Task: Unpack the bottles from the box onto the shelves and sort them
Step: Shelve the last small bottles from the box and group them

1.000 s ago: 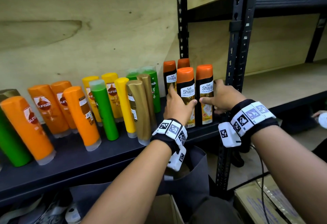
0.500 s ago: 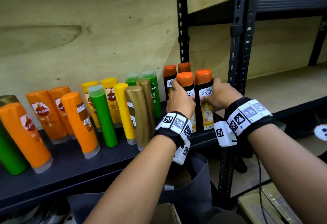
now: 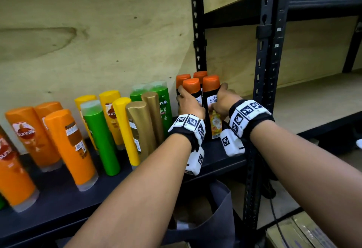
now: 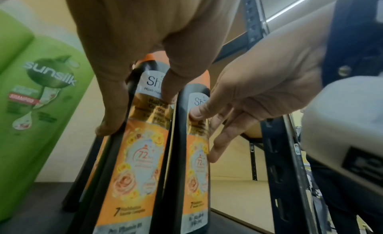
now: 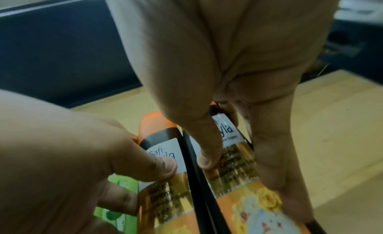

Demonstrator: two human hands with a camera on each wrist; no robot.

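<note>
My left hand (image 3: 191, 103) wraps the left front black bottle with the orange cap and white-and-orange label (image 3: 193, 90), thumb (image 4: 170, 85) across the label and fingers (image 4: 113, 113) curled round its side. My right hand (image 3: 223, 100) grips the matching black orange-capped bottle (image 3: 211, 92) touching it on the right, thumb (image 5: 207, 155) on the label, fingers (image 5: 271, 155) down its far side. Both stand upright on the dark metal shelf (image 3: 58, 192), by the black slotted upright post (image 3: 268, 71). Two more orange-capped black bottles (image 3: 200, 75) stand just behind. Beside my left hand stand green plastic Sunsilk bottles (image 3: 163, 102), then gold (image 3: 140, 128), yellow (image 3: 125, 130) and orange ones (image 3: 70, 147).
</note>
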